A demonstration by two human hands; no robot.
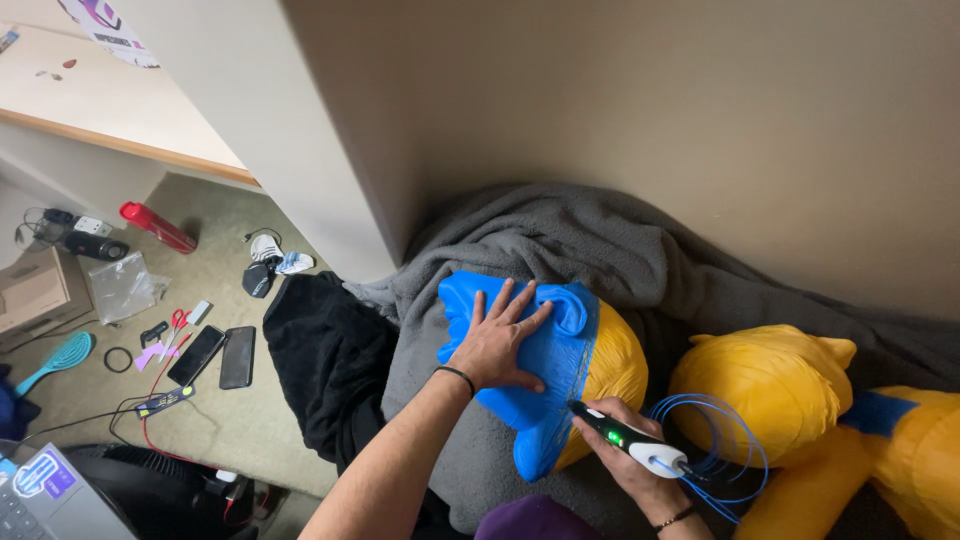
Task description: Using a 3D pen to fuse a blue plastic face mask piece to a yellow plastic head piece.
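My left hand (497,342) lies flat with fingers spread on the blue part of a blue and yellow rounded plastic-looking shape (560,375) resting on a grey blanket (560,240). My right hand (630,465) grips a black and white pen-shaped tool (630,440) with a green light. The tool's tip touches the blue surface at its lower edge. A thin blue filament (720,440) loops out from the tool's rear end. A black band sits on my left wrist.
More yellow shapes (765,395) with a blue patch (880,412) lie to the right. A beige wall rises behind. On the carpet at left lie a black cloth (325,360), two phones (215,355), scissors, a teal hairbrush (60,358), a red bottle (157,227) and a laptop (45,495).
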